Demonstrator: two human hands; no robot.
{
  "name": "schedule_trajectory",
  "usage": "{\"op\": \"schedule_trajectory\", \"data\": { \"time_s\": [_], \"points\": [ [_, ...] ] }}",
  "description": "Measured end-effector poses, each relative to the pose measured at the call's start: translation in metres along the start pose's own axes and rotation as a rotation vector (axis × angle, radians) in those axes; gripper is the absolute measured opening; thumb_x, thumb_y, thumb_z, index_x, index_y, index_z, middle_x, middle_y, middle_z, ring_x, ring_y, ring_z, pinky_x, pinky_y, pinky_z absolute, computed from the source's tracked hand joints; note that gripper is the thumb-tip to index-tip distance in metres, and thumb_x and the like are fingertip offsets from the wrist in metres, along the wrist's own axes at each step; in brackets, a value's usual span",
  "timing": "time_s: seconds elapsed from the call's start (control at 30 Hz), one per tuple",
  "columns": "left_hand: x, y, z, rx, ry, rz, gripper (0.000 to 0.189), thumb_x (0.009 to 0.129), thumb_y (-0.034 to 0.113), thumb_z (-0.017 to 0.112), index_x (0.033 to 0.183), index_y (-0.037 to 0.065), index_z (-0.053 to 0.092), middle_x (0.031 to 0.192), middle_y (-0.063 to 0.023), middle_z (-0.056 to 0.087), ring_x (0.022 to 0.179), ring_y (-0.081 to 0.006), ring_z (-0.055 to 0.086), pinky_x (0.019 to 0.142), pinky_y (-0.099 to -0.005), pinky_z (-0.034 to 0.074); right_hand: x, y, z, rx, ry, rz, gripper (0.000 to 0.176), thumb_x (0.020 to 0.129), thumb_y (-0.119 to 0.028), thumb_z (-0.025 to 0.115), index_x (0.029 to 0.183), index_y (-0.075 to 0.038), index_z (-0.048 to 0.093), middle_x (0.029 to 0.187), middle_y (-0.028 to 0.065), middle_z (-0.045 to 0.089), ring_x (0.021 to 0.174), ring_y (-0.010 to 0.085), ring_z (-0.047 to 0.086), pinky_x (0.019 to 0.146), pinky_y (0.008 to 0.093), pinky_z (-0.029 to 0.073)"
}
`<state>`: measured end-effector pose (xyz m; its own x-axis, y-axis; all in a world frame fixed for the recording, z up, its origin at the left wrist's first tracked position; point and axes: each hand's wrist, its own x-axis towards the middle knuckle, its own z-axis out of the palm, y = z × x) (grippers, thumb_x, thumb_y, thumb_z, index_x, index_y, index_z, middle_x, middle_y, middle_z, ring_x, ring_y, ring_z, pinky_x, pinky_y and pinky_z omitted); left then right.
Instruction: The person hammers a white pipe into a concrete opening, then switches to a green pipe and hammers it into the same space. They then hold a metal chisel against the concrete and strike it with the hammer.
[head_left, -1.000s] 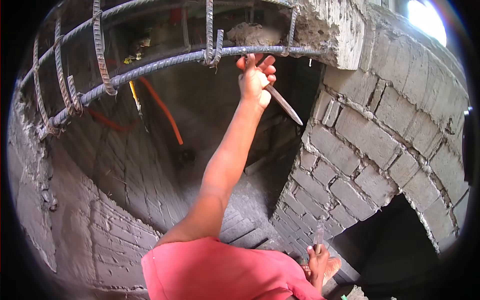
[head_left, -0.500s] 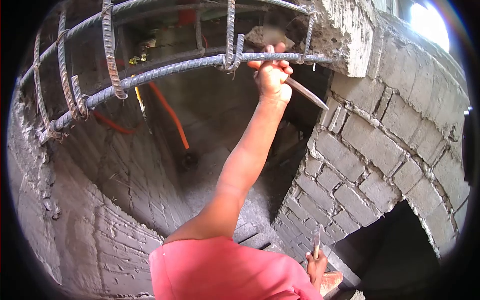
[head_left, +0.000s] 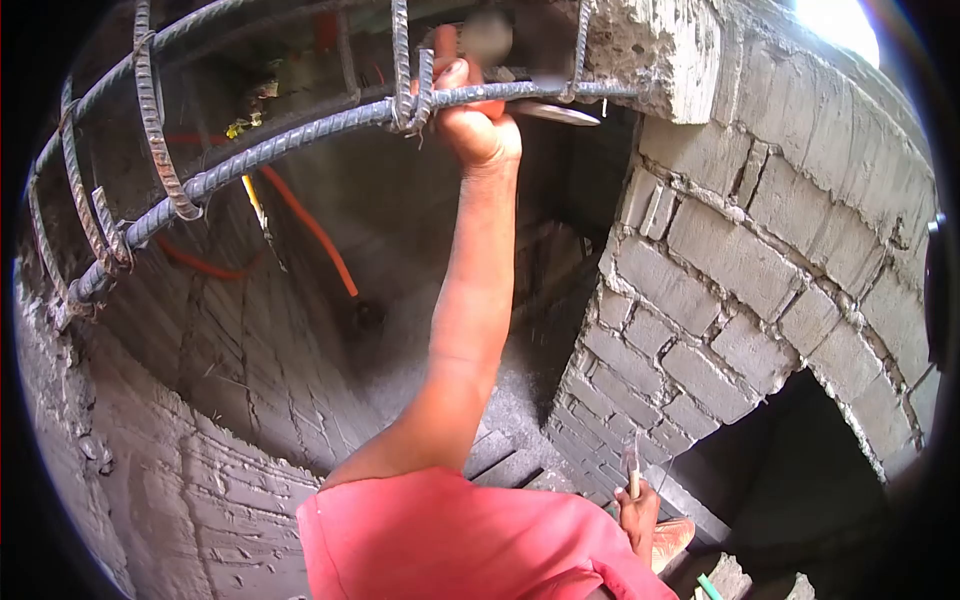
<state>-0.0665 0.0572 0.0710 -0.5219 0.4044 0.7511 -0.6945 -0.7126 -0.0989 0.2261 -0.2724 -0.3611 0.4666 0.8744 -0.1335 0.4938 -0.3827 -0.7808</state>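
My left arm reaches up from a pink sleeve. My left hand point(head_left: 480, 125) is closed behind the thick ribbed rebar point(head_left: 300, 146), just right of a vertical tie. From it juts a narrow, pointed metal tool point(head_left: 560, 114), like a trowel seen edge-on; its handle is hidden in the fingers. A blurred pale patch lies beyond the fingertips. Down at lower right, my right hand point(head_left: 637, 512) grips a small tool point(head_left: 633, 470) with a pale handle and a flat greyish end pointing up.
Rebar ties point(head_left: 158, 110) and a rough concrete block point(head_left: 660, 55) frame the opening above. An orange conduit point(head_left: 315, 230) hangs inside. A block wall point(head_left: 740, 260) rises at right above a dark gap; a scored plaster wall point(head_left: 200, 480) stands at left. Rubble lies bottom right.
The view has shifted a little, and my left hand appears further left and higher along the bar. The pointed tool has swung from slanting down to nearly level. My right hand keeps its tool.
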Motion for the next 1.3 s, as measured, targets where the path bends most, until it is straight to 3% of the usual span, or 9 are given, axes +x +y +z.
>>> {"op": "schedule_trajectory", "data": {
  "time_s": [0.03, 0.1, 0.37, 0.5, 0.63, 0.77, 1.1, 1.2, 1.3],
  "points": [
    [0.004, 0.003, 0.0, 0.088, 0.064, 0.022, 0.013, 0.083, 0.007, 0.064, 0.091, 0.01, 0.055, 0.06, 0.0029, 0.041, 0.045, -0.0063, 0.035, 0.048, -0.0211, 0.039, -0.001, 0.0, -0.001, -0.002, 0.0, 0.006, 0.027, 0.078, -0.016, 0.075, 0.091, 0.005, 0.065, 0.07, 0.0199, 0.065, 0.065, 0.0282, 0.061, 0.067, 0.0408, 0.049],
    [-0.003, 0.007, 0.001, 0.107, 0.06, 0.017, 0.034, 0.081, 0.01, 0.067, 0.114, 0.005, 0.064, 0.063, 0.008, 0.037, 0.045, -0.0025, 0.032, 0.039, -0.02, 0.023, 0.001, -0.003, -0.002, -0.036, -0.015, 0.01, 0.027, 0.078, -0.017, 0.075, 0.091, 0.005, 0.065, 0.073, 0.02, 0.065, 0.067, 0.0288, 0.063, 0.069, 0.041, 0.049],
    [-0.025, 0.011, 0.003, 0.342, 0.267, 0.051, 0.017, 0.093, 0.017, 0.068, 0.093, 0.012, 0.051, 0.062, -0.0039, 0.053, 0.044, -0.0136, 0.051, 0.037, -0.0261, 0.042, -0.003, -0.01, 0.002, -0.073, -0.048, -0.043, 0.028, 0.077, -0.019, 0.076, 0.09, 0.004, 0.064, 0.072, 0.0206, 0.066, 0.066, 0.0321, 0.064, 0.068, 0.0419, 0.05],
    [-0.078, 0.005, -0.038, 0.461, 0.116, -0.357, 0.022, 0.093, 0.015, 0.068, 0.079, 0.012, 0.051, 0.06, -0.0019, 0.052, 0.045, -0.0137, 0.047, 0.04, -0.0304, 0.041, -0.001, 0.0, 0.007, -0.032, -0.037, -0.142, 0.029, 0.079, -0.021, 0.074, 0.087, 0.003, 0.061, 0.07, 0.0222, 0.064, 0.066, 0.0361, 0.064, 0.067, 0.0434, 0.05],
    [-0.13, -0.014, 0.005, 0.846, -0.704, 0.332, 0.028, 0.087, 0.016, 0.076, 0.071, 0.014, 0.052, 0.065, -0.0005, 0.055, 0.054, -0.0156, 0.055, 0.049, -0.0318, 0.042, 0.007, -0.048, -0.021, 0.007, 0.009, -0.255, 0.029, 0.08, -0.022, 0.072, 0.088, 0.003, 0.059, 0.068, 0.0201, 0.062, 0.062, 0.0332, 0.061, 0.064, 0.0418, 0.05],
    [-0.11, -0.045, 0.068, 0.719, -0.981, 0.802, 0.032, 0.081, 0.033, 0.077, 0.07, 0.016, 0.053, 0.064, 0.001, 0.05, 0.054, -0.0162, 0.052, 0.05, -0.0318, 0.041, 0.027, -0.117, -0.059, 0.412, 0.146, -0.473, 0.025, 0.085, -0.02, 0.07, 0.089, 0.0, 0.055, 0.065, 0.006, 0.057, 0.059, 0.0156, 0.057, 0.054, 0.0337, 0.046],
    [-0.045, -0.103, 0.092, 0.678, -1.032, 0.818, 0.022, 0.08, 0.027, 0.078, 0.078, 0.012, 0.062, 0.066, -0.006, 0.058, 0.06, -0.0288, 0.062, 0.053, -0.0388, 0.049, 0.016, -0.196, -0.151, 1.029, 0.304, -0.941, 0.024, 0.101, -0.027, 0.055, 0.1, -0.007, 0.042, 0.069, 0.0022, 0.04, 0.051, 0.0123, 0.045, 0.046, 0.0282, 0.045],
    [-0.043, -0.1, 0.093, 0.63, -0.978, 0.759, 0.024, 0.076, 0.022, 0.082, 0.076, 0.01, 0.062, 0.066, -0.0077, 0.058, 0.058, -0.0289, 0.062, 0.052, -0.0371, 0.049, 0.012, -0.209, -0.181, 1.183, 0.153, -1.143, 0.047, 0.097, -0.054, 0.055, 0.108, -0.01, 0.043, 0.076, 0.0026, 0.045, 0.054, 0.0128, 0.044, 0.047, 0.0281, 0.044],
    [-0.037, -0.091, 0.102, 0.708, -0.823, 0.695, 0.026, 0.072, 0.017, 0.085, 0.073, 0.008, 0.06, 0.065, -0.0091, 0.059, 0.056, -0.0267, 0.062, 0.052, -0.035, 0.048, -0.017, -0.26, -0.227, 1.069, 0.44, -1.398, 0.055, 0.094, -0.06, 0.057, 0.114, -0.01, 0.049, 0.084, 0.0007, 0.043, 0.066, 0.0129, 0.045, 0.061, 0.0284, 0.043]
  ]
}}
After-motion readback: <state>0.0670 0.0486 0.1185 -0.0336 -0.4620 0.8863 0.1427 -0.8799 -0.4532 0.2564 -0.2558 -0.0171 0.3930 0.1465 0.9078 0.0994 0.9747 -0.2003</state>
